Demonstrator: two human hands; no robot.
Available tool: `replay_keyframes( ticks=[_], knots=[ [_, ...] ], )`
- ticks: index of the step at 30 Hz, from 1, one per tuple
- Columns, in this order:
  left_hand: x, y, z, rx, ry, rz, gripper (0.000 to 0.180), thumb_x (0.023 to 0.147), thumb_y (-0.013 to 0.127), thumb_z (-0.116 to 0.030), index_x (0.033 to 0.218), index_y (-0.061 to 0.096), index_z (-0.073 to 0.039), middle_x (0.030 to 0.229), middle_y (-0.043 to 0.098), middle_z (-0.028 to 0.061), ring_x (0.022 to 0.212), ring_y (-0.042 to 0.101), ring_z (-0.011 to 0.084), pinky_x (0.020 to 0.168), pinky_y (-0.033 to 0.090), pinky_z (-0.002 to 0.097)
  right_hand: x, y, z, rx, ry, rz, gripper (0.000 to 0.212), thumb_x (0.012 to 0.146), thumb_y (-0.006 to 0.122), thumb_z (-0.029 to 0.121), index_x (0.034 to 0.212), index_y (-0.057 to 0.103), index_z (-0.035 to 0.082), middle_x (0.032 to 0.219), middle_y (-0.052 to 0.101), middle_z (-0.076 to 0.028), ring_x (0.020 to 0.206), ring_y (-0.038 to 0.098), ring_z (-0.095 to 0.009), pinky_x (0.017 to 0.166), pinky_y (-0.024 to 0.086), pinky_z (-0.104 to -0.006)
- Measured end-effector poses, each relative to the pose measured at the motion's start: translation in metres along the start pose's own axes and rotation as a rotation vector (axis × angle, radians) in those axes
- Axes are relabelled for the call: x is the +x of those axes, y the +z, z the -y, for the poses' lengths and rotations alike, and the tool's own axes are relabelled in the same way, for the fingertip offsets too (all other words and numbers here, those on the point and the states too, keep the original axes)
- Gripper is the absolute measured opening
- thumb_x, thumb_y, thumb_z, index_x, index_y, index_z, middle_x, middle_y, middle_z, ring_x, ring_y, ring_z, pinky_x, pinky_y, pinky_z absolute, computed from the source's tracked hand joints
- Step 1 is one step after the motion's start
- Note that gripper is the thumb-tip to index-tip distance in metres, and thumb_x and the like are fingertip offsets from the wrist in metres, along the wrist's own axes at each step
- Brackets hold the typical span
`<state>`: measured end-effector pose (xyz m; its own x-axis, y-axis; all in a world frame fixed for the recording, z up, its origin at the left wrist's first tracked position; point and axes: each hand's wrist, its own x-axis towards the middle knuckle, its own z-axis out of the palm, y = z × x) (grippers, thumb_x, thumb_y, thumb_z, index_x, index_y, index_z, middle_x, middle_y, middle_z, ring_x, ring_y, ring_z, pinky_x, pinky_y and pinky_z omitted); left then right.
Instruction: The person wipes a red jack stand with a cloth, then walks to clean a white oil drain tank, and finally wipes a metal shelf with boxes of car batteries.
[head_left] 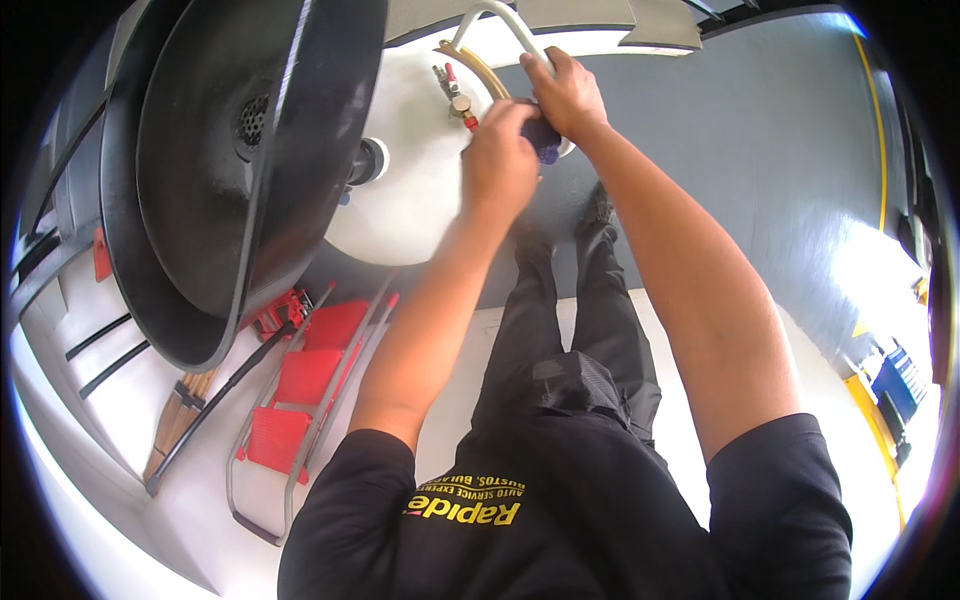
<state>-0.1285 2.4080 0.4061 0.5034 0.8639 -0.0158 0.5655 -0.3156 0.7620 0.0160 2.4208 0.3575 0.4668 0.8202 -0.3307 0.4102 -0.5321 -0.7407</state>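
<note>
A white tank (420,200) stands in front of me, with a wide black funnel pan (200,180) tilted at its left. My right hand (568,95) lies curled over a dark blue object (547,142) at the tank's upper right, just below a white curved handle (500,20). My left hand (498,160) is blurred, its fingers curled against the tank beside the same blue object, close to a small brass valve with red parts (458,100). What the left fingers hold is hidden.
A red folding frame with metal tubes (300,400) lies on the pale floor at lower left, beside a red jack (285,312), a black hose (225,395) and wooden sticks (175,425). My legs and shoes (600,210) stand on grey floor. A yellow line (881,150) runs at right.
</note>
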Motion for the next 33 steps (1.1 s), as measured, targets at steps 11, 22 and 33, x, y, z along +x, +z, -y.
replay_keyframes(
  ticks=[11,22,33],
  knots=[
    [0.162,-0.052,0.068,0.581,-0.501,0.182,0.033,0.088,0.062,-0.019,0.113,0.071,0.001,0.128,0.063,0.0244,0.123,0.059,0.0367,0.104,0.047,0.0436,-0.009,0.01,0.015,0.065,0.054,0.01,0.058,0.099,0.04,0.055,0.111,0.063,0.003,0.1,0.069,-0.029,0.101,0.065,-0.045,0.091,0.049,-0.0532],
    [0.157,-0.016,0.076,0.851,-0.065,0.723,0.022,0.079,0.067,-0.018,0.092,0.075,-0.003,0.09,0.073,0.0194,0.086,0.072,0.0353,0.076,0.055,0.0447,-0.013,0.01,0.011,0.054,0.065,0.034,0.058,0.098,0.043,0.058,0.106,0.062,0.004,0.1,0.069,-0.026,0.101,0.064,-0.044,0.091,0.049,-0.052],
    [0.06,0.025,0.026,1.082,0.084,0.601,0.036,0.093,0.057,-0.017,0.124,0.065,-0.003,0.125,0.062,0.0134,0.118,0.058,0.0256,0.097,0.051,0.0377,-0.004,0.008,0.009,0.048,0.035,0.02,0.06,0.098,0.042,0.059,0.111,0.064,0.005,0.109,0.068,-0.027,0.109,0.06,-0.048,0.095,0.046,-0.0525]
  ],
)
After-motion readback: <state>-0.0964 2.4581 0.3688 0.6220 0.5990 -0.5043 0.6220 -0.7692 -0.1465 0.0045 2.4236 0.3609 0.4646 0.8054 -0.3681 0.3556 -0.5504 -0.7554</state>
